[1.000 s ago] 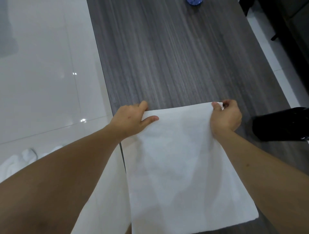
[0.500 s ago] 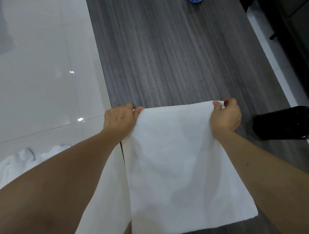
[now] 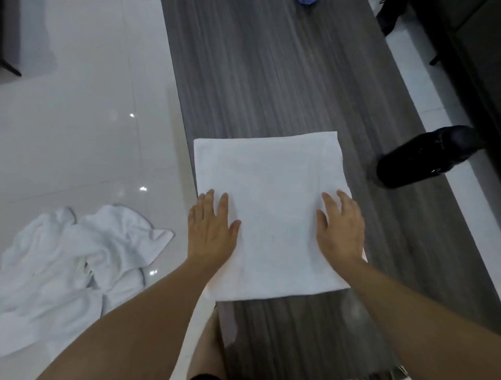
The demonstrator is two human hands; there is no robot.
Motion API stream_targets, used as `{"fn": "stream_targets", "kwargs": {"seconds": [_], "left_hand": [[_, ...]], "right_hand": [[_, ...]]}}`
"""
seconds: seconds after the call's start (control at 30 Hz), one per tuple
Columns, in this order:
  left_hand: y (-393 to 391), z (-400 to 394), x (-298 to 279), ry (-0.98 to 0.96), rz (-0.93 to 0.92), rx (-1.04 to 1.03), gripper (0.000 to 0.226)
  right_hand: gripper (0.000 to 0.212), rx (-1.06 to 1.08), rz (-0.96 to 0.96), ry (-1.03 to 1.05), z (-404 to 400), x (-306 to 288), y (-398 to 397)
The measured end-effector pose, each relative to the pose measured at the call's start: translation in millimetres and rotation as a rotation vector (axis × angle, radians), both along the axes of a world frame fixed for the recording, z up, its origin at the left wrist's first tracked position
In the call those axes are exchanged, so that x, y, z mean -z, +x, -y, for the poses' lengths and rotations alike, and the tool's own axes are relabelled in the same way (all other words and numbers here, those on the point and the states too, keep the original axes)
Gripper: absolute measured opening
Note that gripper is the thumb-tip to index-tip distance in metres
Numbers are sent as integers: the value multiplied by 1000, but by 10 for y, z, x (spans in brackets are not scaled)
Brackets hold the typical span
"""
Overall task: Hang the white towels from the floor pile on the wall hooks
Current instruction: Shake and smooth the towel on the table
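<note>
Folded towel pressed flat on table; hanging not yet begun.

The folded white rectangular terry towel is laid on the dark grey wood-grain table. It is pressed by the left hand and right hand, fingers spread flat. The crumpled white towel pile remains on the glossy white tiled floor. No wall hooks are visible.

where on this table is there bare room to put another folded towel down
Bare wood lies beyond the folded towel, up to a blue thing at the table's far end, and in a strip in front of it. The right side is tighter: a black object sits at that edge. Both hands, left and right, lie flat on the towel. A loose towel pile lies on the floor.
</note>
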State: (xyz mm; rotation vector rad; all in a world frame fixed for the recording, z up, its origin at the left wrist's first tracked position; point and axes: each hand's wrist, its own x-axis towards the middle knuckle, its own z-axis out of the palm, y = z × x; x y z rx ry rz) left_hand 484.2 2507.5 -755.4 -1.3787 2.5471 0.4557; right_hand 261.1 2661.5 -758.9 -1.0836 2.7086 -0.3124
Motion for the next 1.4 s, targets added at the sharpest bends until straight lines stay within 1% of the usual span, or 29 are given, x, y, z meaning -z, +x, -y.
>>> {"fn": "stream_targets", "kwargs": {"seconds": [0.03,0.1,0.2,0.33,0.43,0.53,0.63,0.67,0.77,0.8,0.83,0.9,0.93,0.97,1.0,1.07,1.13,1.2,1.27,1.3,1.37,1.4], "left_hand": [[76,-238,7,4,-2,26,64],[213,-713,49,20,-13,73,65],[379,-1223,171,74,21,63,72],[503,-1473,247,86,63,-15,76],[492,-1481,250,86,74,-23,75],[526,-1470,202,40,95,78,83],[718,-1566,188,9,62,299,91],[778,-1607,191,13,48,334,89],[817,-1714,206,-33,36,332,80],[798,-1749,211,-71,-4,365,72],[767,-1787,214,-126,-74,417,61],[677,-1852,224,-208,-235,499,42],[633,-1868,223,-221,-296,514,35],[592,-1874,225,-226,-337,516,30],[555,-1870,218,-231,-354,514,26],[493,-1829,223,-252,-330,517,18],[466,-1792,237,-254,-277,518,14],[426,-1796,194,-225,-243,473,14],[347,-1801,30,-150,-211,381,20],[319,-1799,-74,-104,-173,329,21],[282,-1777,-278,-4,-86,240,20],[276,-1764,-383,42,-86,208,21]], "right_hand": [[47,-61,27,30,-143,7,122],[59,-200,106,150,-413,26,360],[69,-387,107,286,-758,129,548],[72,-445,40,342,-1000,218,509],[72,-435,24,317,-996,247,498],[78,-457,31,301,-1071,217,532],[80,-534,20,308,-1329,186,581],[81,-562,26,318,-1402,183,588],[86,-607,28,299,-1466,179,553],[84,-636,18,250,-1471,162,537],[78,-685,9,169,-1478,159,539],[51,-791,-40,-62,-1510,182,610],[38,-811,-71,-159,-1526,212,660],[29,-802,-91,-210,-1524,235,709],[23,-781,-105,-235,-1516,257,755],[15,-746,-135,-265,-1479,298,813],[13,-716,-138,-260,-1433,299,847],[23,-674,-82,-211,-1373,253,873],[34,-634,-1,-162,-1319,146,905],[36,-625,40,-135,-1292,56,919],[32,-594,122,-16,-1227,-179,937],[29,-576,156,54,-1190,-313,950]]}}
